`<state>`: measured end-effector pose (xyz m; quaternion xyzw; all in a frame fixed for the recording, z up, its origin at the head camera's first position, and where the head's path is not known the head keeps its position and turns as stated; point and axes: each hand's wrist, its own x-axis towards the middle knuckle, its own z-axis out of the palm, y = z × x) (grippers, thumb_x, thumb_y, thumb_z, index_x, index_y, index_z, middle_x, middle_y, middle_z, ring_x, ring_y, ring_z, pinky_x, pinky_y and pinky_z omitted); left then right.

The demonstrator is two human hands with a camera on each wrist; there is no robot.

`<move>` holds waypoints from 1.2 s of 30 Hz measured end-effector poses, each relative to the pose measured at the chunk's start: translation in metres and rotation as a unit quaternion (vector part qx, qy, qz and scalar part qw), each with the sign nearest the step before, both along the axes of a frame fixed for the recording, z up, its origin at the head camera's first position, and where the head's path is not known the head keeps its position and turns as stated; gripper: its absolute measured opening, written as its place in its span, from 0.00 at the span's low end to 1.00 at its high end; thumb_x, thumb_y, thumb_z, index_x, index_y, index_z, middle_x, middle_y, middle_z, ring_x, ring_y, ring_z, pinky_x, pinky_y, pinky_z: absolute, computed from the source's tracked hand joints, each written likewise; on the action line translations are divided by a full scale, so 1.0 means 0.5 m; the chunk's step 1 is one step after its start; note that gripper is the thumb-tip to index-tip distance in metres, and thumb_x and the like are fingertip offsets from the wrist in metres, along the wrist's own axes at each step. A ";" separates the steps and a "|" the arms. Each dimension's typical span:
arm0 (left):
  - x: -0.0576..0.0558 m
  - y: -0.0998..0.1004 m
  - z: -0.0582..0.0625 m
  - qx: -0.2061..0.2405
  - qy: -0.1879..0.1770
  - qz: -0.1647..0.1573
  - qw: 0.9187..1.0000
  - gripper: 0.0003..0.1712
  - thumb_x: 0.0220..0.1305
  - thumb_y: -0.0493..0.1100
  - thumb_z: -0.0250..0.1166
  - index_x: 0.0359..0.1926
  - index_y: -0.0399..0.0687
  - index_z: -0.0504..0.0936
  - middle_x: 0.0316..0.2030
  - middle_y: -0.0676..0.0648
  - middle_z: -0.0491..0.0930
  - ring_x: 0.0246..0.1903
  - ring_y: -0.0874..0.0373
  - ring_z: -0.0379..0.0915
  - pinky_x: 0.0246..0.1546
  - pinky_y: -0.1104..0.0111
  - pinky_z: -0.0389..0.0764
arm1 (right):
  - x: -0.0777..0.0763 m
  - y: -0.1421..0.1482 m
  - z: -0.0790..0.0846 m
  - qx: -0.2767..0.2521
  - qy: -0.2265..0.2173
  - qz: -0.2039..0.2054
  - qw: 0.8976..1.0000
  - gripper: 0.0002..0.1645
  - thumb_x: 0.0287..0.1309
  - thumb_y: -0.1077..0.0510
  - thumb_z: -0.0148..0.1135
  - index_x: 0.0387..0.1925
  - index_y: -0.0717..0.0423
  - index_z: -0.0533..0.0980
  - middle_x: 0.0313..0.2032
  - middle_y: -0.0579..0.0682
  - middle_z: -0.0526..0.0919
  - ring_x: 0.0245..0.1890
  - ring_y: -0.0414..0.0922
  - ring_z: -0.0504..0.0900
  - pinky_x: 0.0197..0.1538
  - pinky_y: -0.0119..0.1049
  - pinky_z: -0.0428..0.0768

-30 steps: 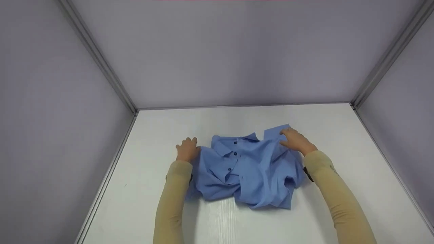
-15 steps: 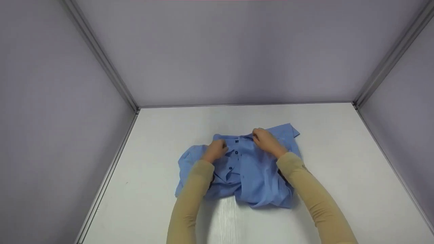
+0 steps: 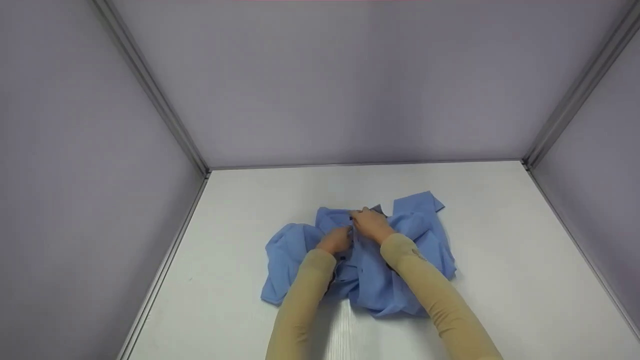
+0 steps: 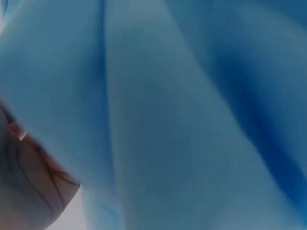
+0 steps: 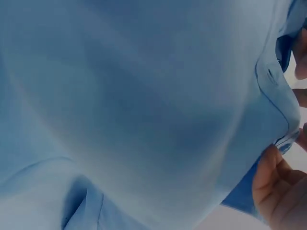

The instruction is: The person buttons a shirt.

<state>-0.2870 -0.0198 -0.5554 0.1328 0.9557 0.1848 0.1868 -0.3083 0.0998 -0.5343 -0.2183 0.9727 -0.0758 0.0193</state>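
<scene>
A blue button-up shirt [image 3: 290, 250] lies rumpled on the white table, its collar end away from me. My left hand [image 3: 336, 240] has curled fingers at the front opening, gripping the cloth there. In the left wrist view, the palm side of that hand [image 4: 33, 187] is partly covered by a fold. Just above and to the right, my right hand [image 3: 371, 223] holds the other front edge near the collar. The right wrist view has the thumb [image 5: 268, 167] pinching the placket [image 5: 273, 100], where a buttonhole shows. A dark button [image 3: 343, 258] sits below the left hand.
The white tabletop [image 3: 230, 220] surrounds the shirt. Grey panels with metal frame rails enclose it at the back wall [image 3: 350, 90], left and right. One short sleeve [image 3: 419, 202] points up to the right; the other spreads toward the lower left.
Both hands have moved inward from the shirt's outer sides to its front opening near the collar and taken hold of the cloth. The left side of the shirt now lies spread out.
</scene>
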 end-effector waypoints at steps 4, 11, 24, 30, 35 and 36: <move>0.006 0.012 -0.001 -0.029 0.029 -0.018 0.999 0.15 0.54 0.45 0.47 0.43 0.46 0.69 0.37 0.48 0.71 0.37 0.55 0.66 0.35 0.63 0.66 | -0.002 0.000 -0.003 0.006 0.044 -0.026 0.999 0.12 0.52 0.53 0.44 0.29 0.56 0.72 0.24 0.54 0.69 0.22 0.47 0.70 0.22 0.39 0.68; 0.006 0.005 0.004 0.016 0.049 0.009 0.999 0.07 0.52 0.44 0.52 0.30 0.46 0.69 0.23 0.50 0.70 0.24 0.58 0.66 0.24 0.66 0.66 | 0.000 0.017 -0.009 -0.111 0.071 -0.074 0.988 0.03 0.45 0.64 0.50 0.22 0.61 0.69 0.19 0.53 0.69 0.19 0.47 0.70 0.22 0.37 0.67; -0.001 -0.030 0.000 0.054 0.077 0.008 0.995 0.02 0.47 0.38 0.57 0.23 0.45 0.72 0.20 0.52 0.69 0.22 0.60 0.66 0.22 0.69 0.66 | 0.049 0.063 -0.021 -0.220 0.019 -0.012 0.975 0.07 0.34 0.74 0.43 0.13 0.66 0.67 0.12 0.46 0.62 0.11 0.39 0.55 0.17 0.30 0.56; -0.005 -0.036 0.000 -0.010 0.152 -0.052 0.987 0.03 0.45 0.40 0.58 0.20 0.47 0.73 0.24 0.51 0.68 0.29 0.56 0.65 0.28 0.65 0.67 | 0.044 0.074 -0.021 -0.075 0.184 0.059 0.978 0.09 0.42 0.68 0.50 0.19 0.56 0.76 0.20 0.49 0.70 0.23 0.45 0.68 0.24 0.36 0.65; -0.013 -0.041 -0.010 0.052 0.155 -0.038 0.986 0.04 0.51 0.41 0.53 0.22 0.50 0.69 0.22 0.54 0.67 0.25 0.60 0.64 0.29 0.63 0.65 | 0.044 0.082 -0.032 -0.062 0.237 0.152 0.958 0.10 0.41 0.69 0.49 0.15 0.53 0.71 0.21 0.48 0.69 0.22 0.43 0.67 0.28 0.36 0.64; -0.013 -0.042 -0.010 0.076 0.155 -0.029 0.985 0.04 0.51 0.41 0.53 0.22 0.50 0.68 0.20 0.55 0.67 0.23 0.61 0.64 0.27 0.65 0.65 | 0.046 0.083 -0.034 -0.066 0.237 0.171 0.954 0.10 0.40 0.70 0.49 0.14 0.53 0.69 0.19 0.47 0.69 0.21 0.42 0.67 0.27 0.35 0.64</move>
